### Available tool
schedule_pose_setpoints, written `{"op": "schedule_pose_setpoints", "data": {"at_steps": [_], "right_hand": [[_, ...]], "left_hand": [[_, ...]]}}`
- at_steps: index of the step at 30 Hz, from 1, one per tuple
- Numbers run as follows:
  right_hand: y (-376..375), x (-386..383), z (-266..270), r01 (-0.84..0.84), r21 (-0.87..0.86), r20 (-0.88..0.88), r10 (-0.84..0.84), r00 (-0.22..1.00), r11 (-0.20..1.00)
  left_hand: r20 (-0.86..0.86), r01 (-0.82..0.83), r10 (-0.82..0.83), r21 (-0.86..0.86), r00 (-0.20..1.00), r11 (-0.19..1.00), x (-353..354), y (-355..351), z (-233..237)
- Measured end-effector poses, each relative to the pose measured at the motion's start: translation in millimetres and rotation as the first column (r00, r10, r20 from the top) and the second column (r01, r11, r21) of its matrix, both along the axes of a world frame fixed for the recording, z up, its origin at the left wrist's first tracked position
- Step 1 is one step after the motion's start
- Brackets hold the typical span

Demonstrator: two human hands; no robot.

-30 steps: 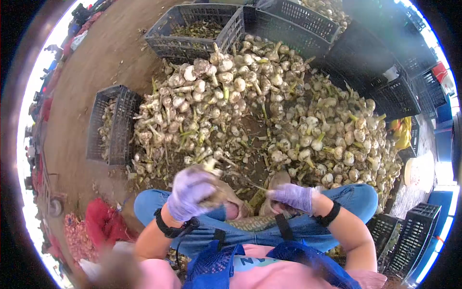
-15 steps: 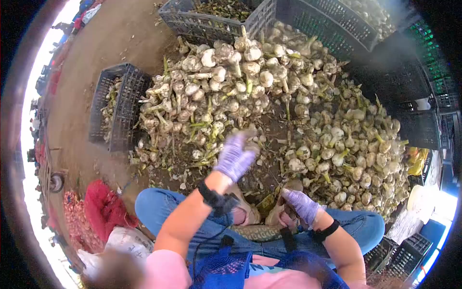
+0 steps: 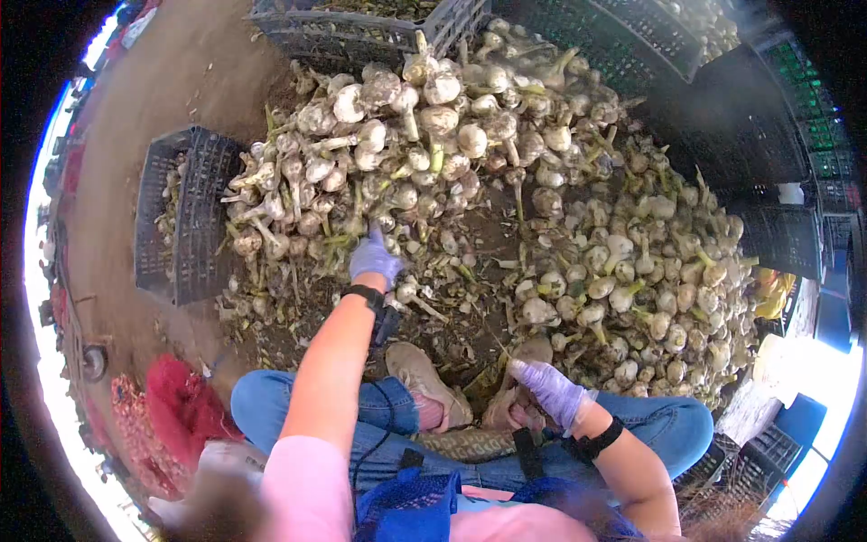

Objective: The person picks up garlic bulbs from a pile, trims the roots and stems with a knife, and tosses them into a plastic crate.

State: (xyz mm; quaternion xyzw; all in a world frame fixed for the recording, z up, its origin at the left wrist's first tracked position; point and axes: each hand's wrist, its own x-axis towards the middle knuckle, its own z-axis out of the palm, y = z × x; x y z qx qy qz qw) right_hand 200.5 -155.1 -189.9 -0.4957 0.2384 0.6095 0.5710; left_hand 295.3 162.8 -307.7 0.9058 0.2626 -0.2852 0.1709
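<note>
My left hand (image 3: 376, 260), in a purple glove, reaches out to the near edge of a heap of garlic bulbs (image 3: 439, 122) with stems. Its index finger stretches toward the bulbs, its other fingers are partly hidden, and I see nothing held in it. Just right of it, a single garlic bulb (image 3: 408, 292) lies with its stem on the littered ground. My right hand (image 3: 551, 390), gloved alike, stays low by my right shoe (image 3: 502, 403) with fingers closed; whatever they hold is hidden. Beyond it spreads a second garlic pile (image 3: 623, 289).
A black crate (image 3: 200, 217) stands left of the heap, and another crate (image 3: 361, 38) stands behind it. Dark crates (image 3: 722, 135) line the back right. A red mesh sack (image 3: 185, 406) lies at the lower left. My bent legs in jeans (image 3: 632, 429) frame the near side.
My left hand has moved left and farther out, to the heap's edge. My right hand stays near the shoe. The whole view has shifted slightly, moving the scene leftward.
</note>
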Motion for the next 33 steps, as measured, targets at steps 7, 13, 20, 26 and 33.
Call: {"op": "schedule_pose_setpoints", "data": {"at_steps": [7, 13, 20, 26, 33], "right_hand": [[14, 1, 35, -0.117, -0.174, 0.609, 0.2, 0.767, 0.978], [31, -4, 119, -0.308, -0.418, 0.875, 0.47, 0.117, 0.855], [45, -17, 171, -0.435, -0.553, 0.826, 0.536, -0.173, 0.711], [40, -32, 172, -0.374, -0.533, 0.846, 0.482, -0.227, 0.759], [25, -41, 139, -0.326, -0.545, 0.838, 0.494, -0.23, 0.773]], "left_hand": [[0.313, 0.118, 0.227, -0.786, 0.922, 0.607, -62, -8, 120], [0.604, 0.532, -0.006, -0.697, 0.797, 0.48, -117, -29, 191], [0.233, 0.241, 0.352, -0.97, 0.906, 0.023, -161, -63, 257], [0.699, 0.577, 0.114, -0.661, 0.706, 0.48, -170, -64, 264], [0.764, 0.627, 0.027, -0.548, 0.644, 0.554, -178, -73, 253]]}}
